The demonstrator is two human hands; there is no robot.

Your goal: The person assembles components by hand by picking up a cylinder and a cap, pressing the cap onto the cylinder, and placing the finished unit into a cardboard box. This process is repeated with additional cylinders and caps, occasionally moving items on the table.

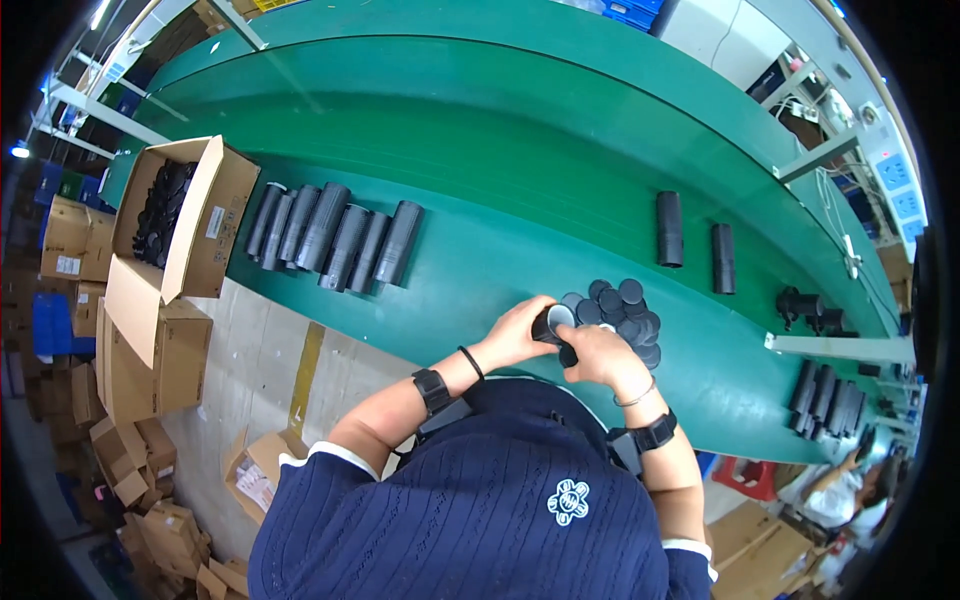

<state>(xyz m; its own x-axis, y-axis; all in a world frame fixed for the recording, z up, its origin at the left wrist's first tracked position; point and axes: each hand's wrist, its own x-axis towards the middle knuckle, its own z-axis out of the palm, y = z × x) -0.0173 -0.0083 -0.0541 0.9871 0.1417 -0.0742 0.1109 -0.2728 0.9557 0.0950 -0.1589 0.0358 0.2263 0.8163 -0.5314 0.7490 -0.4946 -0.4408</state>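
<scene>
One dark tube [542,328] sits just past 12 o'clock from my chest, wrapped in my left hand [517,333]; my right hand [602,357] is at its mouth, holding what, I can't tell. From it, black discs [631,291] heap at 3, two loose tubes [669,230] lie at 2, a tube row [325,225] at 10.

One tube [543,327] is held, seven tubes [322,228] cluster leftward, two lone tubes [670,230] [723,258] lie rightward.

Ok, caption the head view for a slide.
Left hand holds a black tube, right hand at its end, beside piled dark discs.
</scene>
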